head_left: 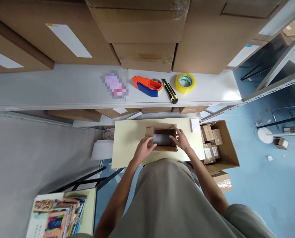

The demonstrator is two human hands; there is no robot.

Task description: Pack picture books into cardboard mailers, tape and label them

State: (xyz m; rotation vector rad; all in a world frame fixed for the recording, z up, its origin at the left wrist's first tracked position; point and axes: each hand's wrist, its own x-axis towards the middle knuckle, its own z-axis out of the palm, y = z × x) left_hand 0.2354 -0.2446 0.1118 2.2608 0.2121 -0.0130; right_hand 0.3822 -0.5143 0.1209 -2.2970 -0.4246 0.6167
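Note:
A small open cardboard box [164, 149] sits on the pale yellow tabletop [127, 142] in front of me. Inside it lies a greyish, roughly cylindrical item [161, 139], too blurred to name. My left hand [142, 150] is at the box's left end, thumb and fingers around the raised flap. At the right end, my right hand [182, 140] holds the box edge, its index finger at the far corner and its thumb over the inside. A small white block or stack [194, 125] lies at the table's far right corner.
Beyond the table, a grey shelf [83, 86] carries an orange-blue tape dispenser [147, 86], yellow-black cutter [169, 91], yellow tape roll [185, 83], a pixelated item and large cartons [144, 28]. A big carton [228, 145] with small boxes stands right; books [60, 215] lie lower left.

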